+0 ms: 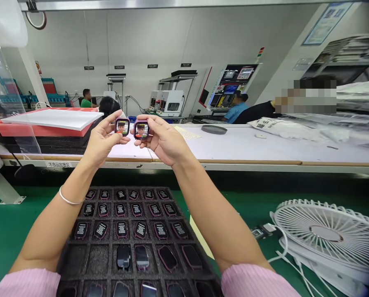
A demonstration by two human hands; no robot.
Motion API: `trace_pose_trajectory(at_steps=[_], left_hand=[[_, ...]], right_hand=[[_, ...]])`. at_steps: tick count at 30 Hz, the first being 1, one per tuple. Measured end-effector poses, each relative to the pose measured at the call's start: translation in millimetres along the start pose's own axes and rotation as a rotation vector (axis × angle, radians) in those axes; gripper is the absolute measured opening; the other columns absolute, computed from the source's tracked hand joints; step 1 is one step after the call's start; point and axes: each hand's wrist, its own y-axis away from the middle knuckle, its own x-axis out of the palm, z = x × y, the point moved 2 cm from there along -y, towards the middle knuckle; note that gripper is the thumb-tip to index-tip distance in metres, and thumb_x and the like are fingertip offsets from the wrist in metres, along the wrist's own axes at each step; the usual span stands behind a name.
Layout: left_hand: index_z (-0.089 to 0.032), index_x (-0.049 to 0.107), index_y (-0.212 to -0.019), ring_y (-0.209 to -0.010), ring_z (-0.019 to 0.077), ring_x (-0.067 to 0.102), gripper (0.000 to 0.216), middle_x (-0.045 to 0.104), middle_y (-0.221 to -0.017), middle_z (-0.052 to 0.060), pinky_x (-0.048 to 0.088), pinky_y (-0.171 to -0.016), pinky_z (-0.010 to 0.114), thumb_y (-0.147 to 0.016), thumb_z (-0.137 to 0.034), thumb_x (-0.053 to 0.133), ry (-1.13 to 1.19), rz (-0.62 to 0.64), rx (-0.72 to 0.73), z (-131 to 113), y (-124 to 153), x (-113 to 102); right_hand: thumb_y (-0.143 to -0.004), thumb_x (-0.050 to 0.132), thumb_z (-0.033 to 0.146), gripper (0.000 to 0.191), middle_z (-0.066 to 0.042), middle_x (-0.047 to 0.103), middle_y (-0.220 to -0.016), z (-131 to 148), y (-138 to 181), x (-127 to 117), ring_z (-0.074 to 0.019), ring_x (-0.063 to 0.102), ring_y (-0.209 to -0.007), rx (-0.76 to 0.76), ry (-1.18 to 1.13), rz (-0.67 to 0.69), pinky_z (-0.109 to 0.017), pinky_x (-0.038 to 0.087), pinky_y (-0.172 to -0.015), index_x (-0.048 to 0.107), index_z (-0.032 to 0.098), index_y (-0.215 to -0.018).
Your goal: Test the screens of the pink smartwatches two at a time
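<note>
My left hand pinches a small square smartwatch by its edges, its lit screen facing me. Beside it, my right hand grips a second smartwatch with a purple case. That screen is lit too, and both show a picture of a person. The two watches are held up side by side, a little apart. Below my forearms lies a black foam tray divided into compartments. Many of its pockets hold watch units, with white text lit on the screens in the farther rows and dark screens in the nearer ones.
A white fan with cables lies at the right on the green mat. Ahead runs a raised white shelf with a dark round lid and plastic bags. Red and white trays are stacked left. Several people sit beyond.
</note>
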Motion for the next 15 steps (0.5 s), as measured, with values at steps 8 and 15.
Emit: trace_pose_trajectory(at_steps=[8, 15], left_hand=[[-0.024, 0.061, -0.132, -0.072, 0.014, 0.07, 0.064, 0.071, -0.096, 0.002, 0.061, -0.077, 0.03, -0.071, -0.011, 0.072, -0.017, 0.029, 0.059, -18, -1, 3], [-0.022, 0.059, -0.128, -0.067, 0.0106, 0.069, 0.061, 0.069, -0.096, 0.001, 0.062, -0.071, 0.026, -0.07, -0.01, 0.073, 0.002, 0.014, -0.022, 8, 29, 3]], right_hand=[[-0.098, 0.055, 0.043, 0.022, -0.002, 0.069, -0.092, 18, 7, 6, -0.0108, 0.065, -0.061, -0.019, -0.039, 0.008, -0.024, 0.049, -0.055, 0.057, 0.025, -0.111], [-0.097, 0.055, 0.042, 0.026, -0.004, 0.068, -0.093, -6, 31, 0, -0.0127, 0.066, -0.063, 0.045, -0.101, 0.006, -0.028, 0.053, -0.059, 0.056, 0.022, -0.113]])
